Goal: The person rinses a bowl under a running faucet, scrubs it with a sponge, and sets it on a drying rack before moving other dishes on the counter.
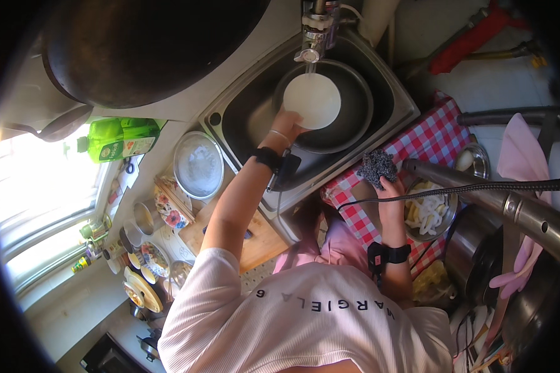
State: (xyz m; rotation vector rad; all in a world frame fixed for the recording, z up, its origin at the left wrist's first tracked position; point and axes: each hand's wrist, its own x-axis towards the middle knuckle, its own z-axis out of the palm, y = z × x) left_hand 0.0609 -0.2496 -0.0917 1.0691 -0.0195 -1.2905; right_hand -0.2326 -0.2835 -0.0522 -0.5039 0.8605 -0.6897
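Observation:
My left hand (287, 125) grips the rim of a white bowl or dish (313, 100), and I cannot tell how deep it is. A thin stream of water falls from the metal faucet (312, 37) onto its far edge. Beneath the dish, a large dark round pan (354, 121) sits in the stainless steel sink (256, 100). To the right of the sink my right hand (392, 190) pinches a grey wire scourer (377, 165), held above a red-and-white checkered cloth (417, 140).
A metal basin (199, 165) and a wooden cutting board (266, 247) lie left of the sink. A green detergent bottle (123, 139) stands by the window. On the right are a bowl of pale strips (427, 210), a thick metal tube (485, 189) and a pink rubber glove (520, 149).

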